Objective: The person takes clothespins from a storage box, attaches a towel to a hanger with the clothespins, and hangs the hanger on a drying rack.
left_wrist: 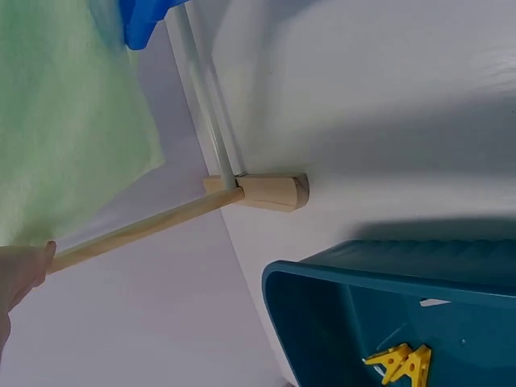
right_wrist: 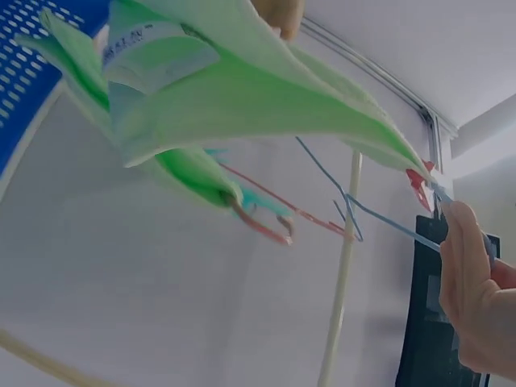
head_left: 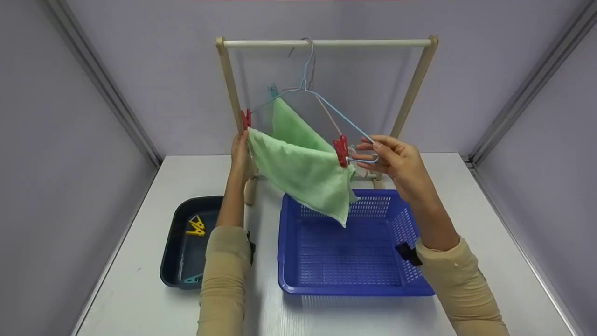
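A light blue wire hanger (head_left: 343, 114) hangs by its hook from the rod of a small rack. Two red clothespins (head_left: 341, 150) fasten a light green cloth (head_left: 298, 168) along it, one near each end. My right hand (head_left: 396, 156) pinches the hanger's right corner, just beyond a red clothespin. At the cloth's upper left corner, my left hand (head_left: 239, 151) holds the edge below the other red clothespin; its fingers are mostly hidden. Behind hangs a pink hanger (head_left: 329, 113) with another green cloth (head_left: 291, 121) and a teal clothespin (head_left: 273, 90).
The rack's white rod (head_left: 373, 43) spans two wooden posts. Below the cloth stands a blue perforated basket (head_left: 285, 242). To the left, a dark teal tub (head_left: 169, 247) contains yellow clothespins (head_left: 196, 227) and a teal clothespin (head_left: 192, 279). Walls enclose the white table (head_left: 135, 289).
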Action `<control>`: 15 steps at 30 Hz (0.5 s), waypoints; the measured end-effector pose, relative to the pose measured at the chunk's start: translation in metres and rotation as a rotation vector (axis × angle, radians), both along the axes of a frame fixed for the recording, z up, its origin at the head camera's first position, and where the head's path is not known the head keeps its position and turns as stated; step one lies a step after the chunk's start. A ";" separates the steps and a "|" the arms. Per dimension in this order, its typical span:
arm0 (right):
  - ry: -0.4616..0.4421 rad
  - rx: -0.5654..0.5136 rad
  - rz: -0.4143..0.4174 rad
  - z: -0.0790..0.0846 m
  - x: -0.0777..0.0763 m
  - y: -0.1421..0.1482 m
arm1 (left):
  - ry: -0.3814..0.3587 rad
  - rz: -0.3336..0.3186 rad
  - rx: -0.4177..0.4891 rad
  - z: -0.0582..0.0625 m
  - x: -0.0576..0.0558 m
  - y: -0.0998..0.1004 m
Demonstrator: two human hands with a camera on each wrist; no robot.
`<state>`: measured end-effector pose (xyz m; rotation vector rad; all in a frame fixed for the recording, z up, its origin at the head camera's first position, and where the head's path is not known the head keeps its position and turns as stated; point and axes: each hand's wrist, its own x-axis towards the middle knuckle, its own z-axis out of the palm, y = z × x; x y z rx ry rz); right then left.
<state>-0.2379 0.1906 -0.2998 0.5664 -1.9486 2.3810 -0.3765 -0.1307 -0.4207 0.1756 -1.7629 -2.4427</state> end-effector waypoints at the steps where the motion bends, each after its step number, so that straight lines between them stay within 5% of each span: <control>1: 0.004 -0.006 -0.005 -0.004 0.000 -0.002 | 0.005 0.000 0.002 -0.001 0.001 0.000; 8: 0.045 -0.031 -0.049 -0.034 -0.003 -0.017 | -0.039 -0.019 -0.036 -0.004 0.005 0.004; 15: 0.075 -0.009 -0.081 -0.058 -0.012 -0.034 | 0.004 -0.029 -0.177 -0.006 0.012 0.013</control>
